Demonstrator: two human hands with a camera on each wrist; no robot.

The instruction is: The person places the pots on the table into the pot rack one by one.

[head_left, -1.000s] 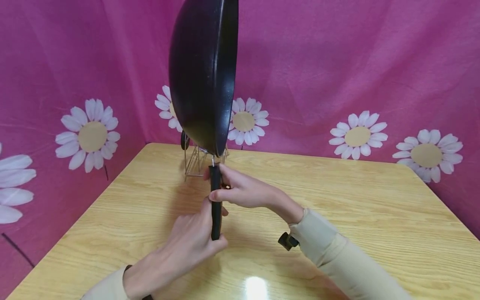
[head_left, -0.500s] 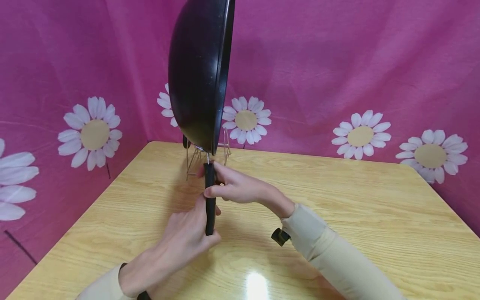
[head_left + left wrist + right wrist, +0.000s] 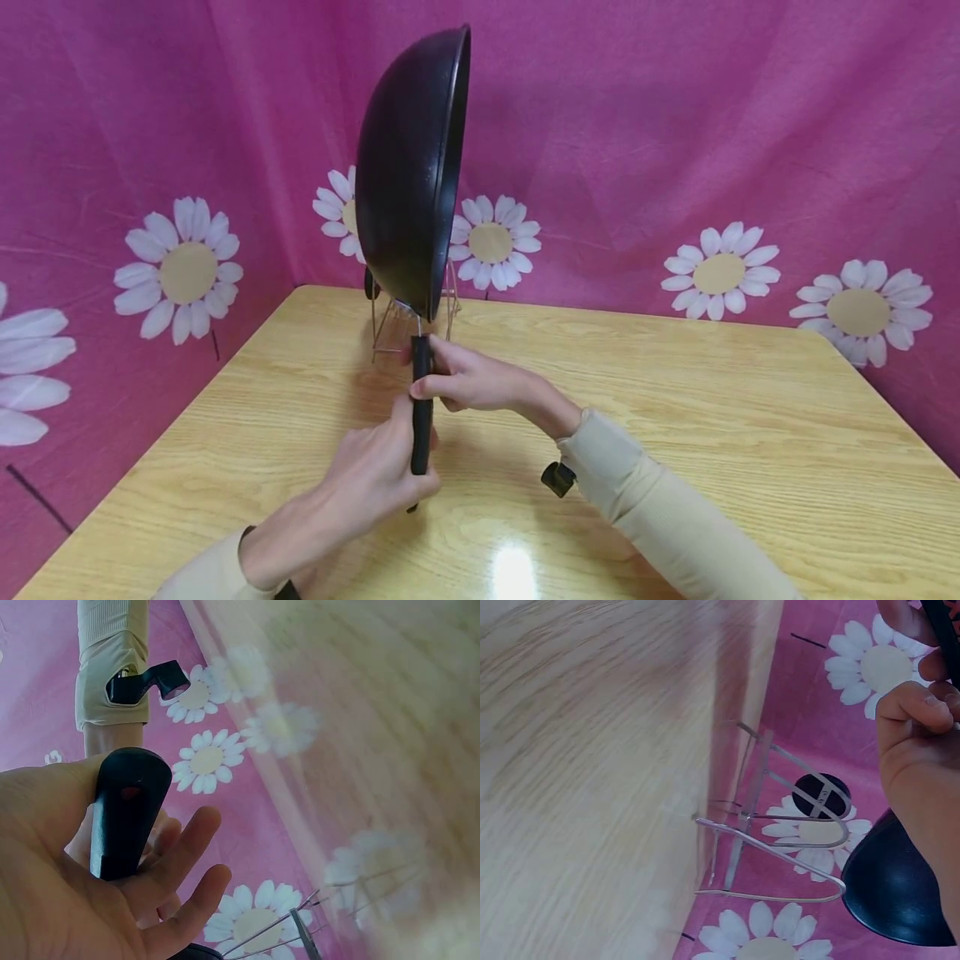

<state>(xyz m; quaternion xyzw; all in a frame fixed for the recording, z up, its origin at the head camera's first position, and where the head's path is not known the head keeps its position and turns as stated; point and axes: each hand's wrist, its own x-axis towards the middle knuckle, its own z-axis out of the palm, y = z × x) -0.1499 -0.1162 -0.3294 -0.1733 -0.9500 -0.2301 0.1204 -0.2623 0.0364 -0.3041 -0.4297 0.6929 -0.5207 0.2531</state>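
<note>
A black wok [image 3: 405, 167] stands on edge in the air, handle down, its open side turned to the right. My left hand [image 3: 367, 471] holds the lower part of its black handle [image 3: 422, 417]. In the left wrist view, the handle's end [image 3: 131, 810] lies against the left palm, with the fingers loosely bent behind it. Higher up, just below the metal neck, my right hand [image 3: 472, 379] grips the same handle. A wire rack [image 3: 772, 825] stands on the table beyond the hands, partly hidden by the wok in the head view.
The wooden table [image 3: 637, 417] reaches back to a pink cloth [image 3: 600, 150] printed with white daisies. By the rack, a black round disc [image 3: 821, 796] shows. A small dark tip [image 3: 412, 508] pokes out below the left hand; its kind is unclear.
The wok has tilted or moved away from the head, so its whole top rim now shows. Both hands have shifted slightly left, keeping their grip on the handle.
</note>
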